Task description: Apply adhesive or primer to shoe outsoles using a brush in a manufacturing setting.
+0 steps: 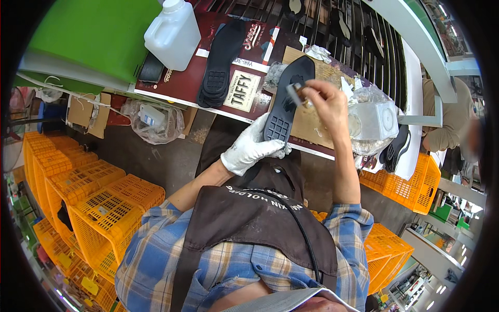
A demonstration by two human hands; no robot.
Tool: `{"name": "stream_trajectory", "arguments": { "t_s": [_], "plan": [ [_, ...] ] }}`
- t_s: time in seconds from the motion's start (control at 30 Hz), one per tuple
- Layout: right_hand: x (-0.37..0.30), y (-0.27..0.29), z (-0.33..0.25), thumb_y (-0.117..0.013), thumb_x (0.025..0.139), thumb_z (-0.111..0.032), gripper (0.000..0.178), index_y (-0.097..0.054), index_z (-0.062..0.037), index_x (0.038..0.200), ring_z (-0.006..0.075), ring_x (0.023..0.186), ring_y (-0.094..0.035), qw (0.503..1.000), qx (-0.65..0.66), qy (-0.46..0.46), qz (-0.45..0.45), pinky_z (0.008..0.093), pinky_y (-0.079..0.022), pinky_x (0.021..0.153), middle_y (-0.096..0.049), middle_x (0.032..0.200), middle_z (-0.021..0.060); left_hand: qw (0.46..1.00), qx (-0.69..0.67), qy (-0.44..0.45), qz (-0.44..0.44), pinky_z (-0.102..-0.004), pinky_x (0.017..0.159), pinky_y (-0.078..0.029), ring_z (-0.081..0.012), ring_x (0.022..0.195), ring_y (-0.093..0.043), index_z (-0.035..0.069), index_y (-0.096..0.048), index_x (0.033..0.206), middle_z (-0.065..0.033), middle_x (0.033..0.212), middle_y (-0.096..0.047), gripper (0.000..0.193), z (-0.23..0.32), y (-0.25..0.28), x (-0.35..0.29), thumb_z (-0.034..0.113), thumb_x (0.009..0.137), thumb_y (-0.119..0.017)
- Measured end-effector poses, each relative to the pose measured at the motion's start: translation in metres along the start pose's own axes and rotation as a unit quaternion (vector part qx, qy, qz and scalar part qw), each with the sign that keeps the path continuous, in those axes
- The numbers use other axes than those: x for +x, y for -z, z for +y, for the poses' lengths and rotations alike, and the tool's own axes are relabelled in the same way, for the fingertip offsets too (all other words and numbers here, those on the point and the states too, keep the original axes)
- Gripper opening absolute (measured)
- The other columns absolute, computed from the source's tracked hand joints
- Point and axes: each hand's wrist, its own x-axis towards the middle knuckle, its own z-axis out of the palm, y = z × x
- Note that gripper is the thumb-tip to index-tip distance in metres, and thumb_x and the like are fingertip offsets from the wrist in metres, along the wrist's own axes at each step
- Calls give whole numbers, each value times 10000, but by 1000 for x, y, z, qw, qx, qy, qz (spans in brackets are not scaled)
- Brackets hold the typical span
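A black shoe sole [284,104] lies tilted in my left hand [247,145], which wears a white glove and grips it around the heel end. The heel shows a grid of square hollows, and a wet-looking dark patch covers part of the forefoot. My bare right hand [328,104] pinches a small brush [296,94] against or just over the middle of the sole; motion blurs the brush, so contact is hard to tell. Beneath both hands is a stained piece of cardboard [312,127] at the table's near edge. A clear plastic tub [375,119] in a plastic bag stands right of my right hand.
Stacked black soles [221,67] and a white jug [174,39] occupy the table's left part. Beyond it, a slatted rack [358,21] carries more soles. Orange crates [106,208] stand on the left and right. Another person [449,109] is at the right.
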Motion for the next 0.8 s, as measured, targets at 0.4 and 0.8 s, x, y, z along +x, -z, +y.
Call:
{"name": "stream_trajectory", "arguments": {
  "t_s": [0.4, 0.8],
  "plan": [
    [44, 20, 30, -696, 853, -86, 205, -704, 33, 1020, 104, 733, -649, 970, -177, -1, 166, 227, -503, 666, -711, 826, 87, 1000, -19, 10, 19, -318, 795, -574, -235, 963, -670, 31, -300, 1439, -111, 1138, -578, 658, 1, 1, -4, 18, 874, -637],
    [90, 34, 58, -696, 831, -151, 226, -721, 5, 993, 145, 693, -677, 998, -49, 43, -23, 283, -530, 671, -727, 799, 112, 1000, -19, -6, 21, -311, 755, -564, -221, 920, -672, 30, -288, 1446, -111, 1125, -582, 678, 5, 5, -10, 14, 860, -629]
  ]
}}
